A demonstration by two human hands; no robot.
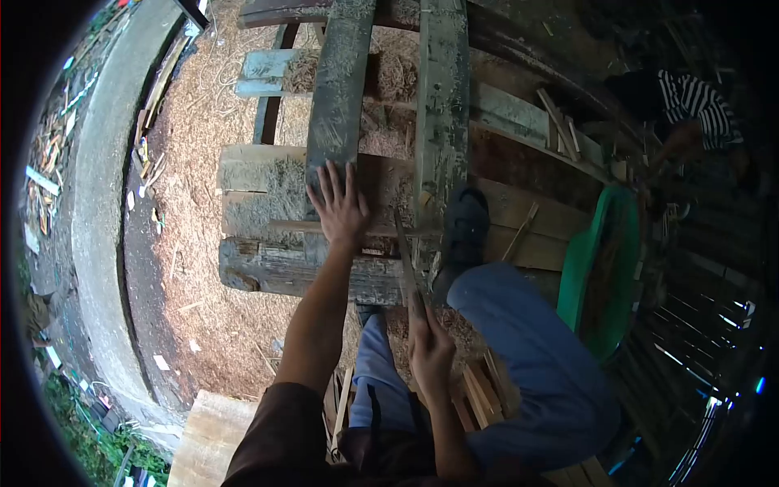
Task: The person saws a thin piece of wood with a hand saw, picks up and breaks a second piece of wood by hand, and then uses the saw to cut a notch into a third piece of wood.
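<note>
My left hand [341,209] lies flat with spread fingers on the lower end of a long grey board [345,89]. To its right, my right hand [430,347] is wrapped round the handle of a long narrow tool [405,252], perhaps a saw, whose tip points up between that board and a second upright board [442,114]. Beneath both boards lie wide crosswise planks [264,178] and a thick weathered beam [284,266]. My shoe [466,231] rests on the wood just right of the tool.
A green curved object [600,268] stands at the right. Sawdust and shavings [219,325] cover the ground at left, beside a concrete kerb [101,219]. A person in a striped top [698,105] is at the upper right. Loose wood pieces [483,394] lie near my legs.
</note>
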